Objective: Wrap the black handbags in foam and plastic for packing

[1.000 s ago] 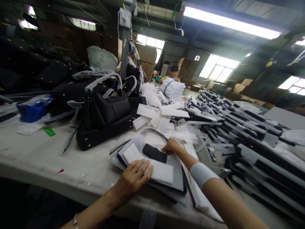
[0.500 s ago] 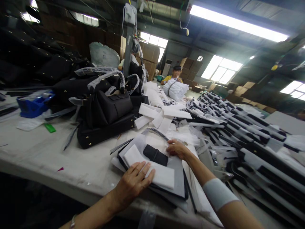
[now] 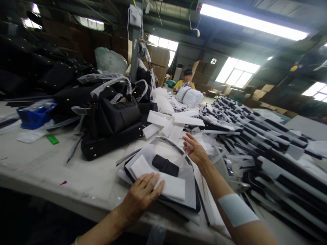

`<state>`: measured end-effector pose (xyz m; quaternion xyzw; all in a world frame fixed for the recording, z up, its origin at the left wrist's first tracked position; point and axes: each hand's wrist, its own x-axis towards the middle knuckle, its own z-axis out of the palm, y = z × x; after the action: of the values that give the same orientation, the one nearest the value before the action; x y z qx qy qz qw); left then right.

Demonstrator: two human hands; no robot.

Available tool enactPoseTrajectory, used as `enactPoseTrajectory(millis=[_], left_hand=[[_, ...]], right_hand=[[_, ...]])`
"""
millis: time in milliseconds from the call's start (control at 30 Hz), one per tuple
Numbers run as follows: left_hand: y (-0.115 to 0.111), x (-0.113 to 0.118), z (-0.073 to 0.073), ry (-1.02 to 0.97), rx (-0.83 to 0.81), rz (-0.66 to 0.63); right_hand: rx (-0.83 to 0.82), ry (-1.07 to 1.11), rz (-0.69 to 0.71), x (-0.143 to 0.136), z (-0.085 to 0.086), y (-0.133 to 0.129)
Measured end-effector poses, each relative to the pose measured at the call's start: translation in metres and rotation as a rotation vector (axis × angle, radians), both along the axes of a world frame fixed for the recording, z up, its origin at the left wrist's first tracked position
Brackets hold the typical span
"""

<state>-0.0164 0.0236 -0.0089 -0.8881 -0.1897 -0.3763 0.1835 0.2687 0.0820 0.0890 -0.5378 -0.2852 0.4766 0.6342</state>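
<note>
A flat black handbag (image 3: 198, 200) lies on the table in front of me, covered by a translucent grey-white sheet (image 3: 190, 185). Across the sheet rests a white foam strip (image 3: 176, 187), and my left hand (image 3: 143, 192) presses on its left part with fingers laid flat. Just beyond the strip is a small black folded piece with a band (image 3: 165, 165). My right hand (image 3: 195, 149) is raised by the bag's plastic-wrapped handle (image 3: 167, 139), fingers pinched on a translucent strip (image 3: 184, 156) that slants down towards the bag; its lower end is hard to make out.
Finished black bags (image 3: 109, 119) with wrapped handles stand at left, near a blue tape dispenser (image 3: 35, 114) and a green piece (image 3: 52, 139). Loose white foam strips (image 3: 168, 126) lie beyond the bag. A big stack of wrapped black pieces (image 3: 276, 146) fills the right. A person (image 3: 180, 83) sits behind.
My right hand has risen from beside the small black piece, drawing the translucent strip upwards. My left hand stays on the foam strip.
</note>
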Motion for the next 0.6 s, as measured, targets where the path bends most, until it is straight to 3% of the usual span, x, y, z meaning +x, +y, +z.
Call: enactPoseTrajectory(millis=[133, 267, 467, 600], left_hand=[[0.002, 0.002, -0.008, -0.049, -0.006, 0.004], [0.002, 0.001, -0.005, -0.007, -0.014, 0.0], [-0.001, -0.002, 0.005, 0.019, -0.002, 0.01], [0.001, -0.003, 0.004, 0.041, -0.001, -0.002]], right_hand=[[0.129, -0.117, -0.019, -0.001, 0.025, -0.04], [0.229, -0.562, 0.011, -0.025, 0.03, -0.1], [0.53, -1.21, 0.122, -0.076, -0.015, -0.169], [0.814, -1.422, 0.23, -0.101, -0.035, -0.197]])
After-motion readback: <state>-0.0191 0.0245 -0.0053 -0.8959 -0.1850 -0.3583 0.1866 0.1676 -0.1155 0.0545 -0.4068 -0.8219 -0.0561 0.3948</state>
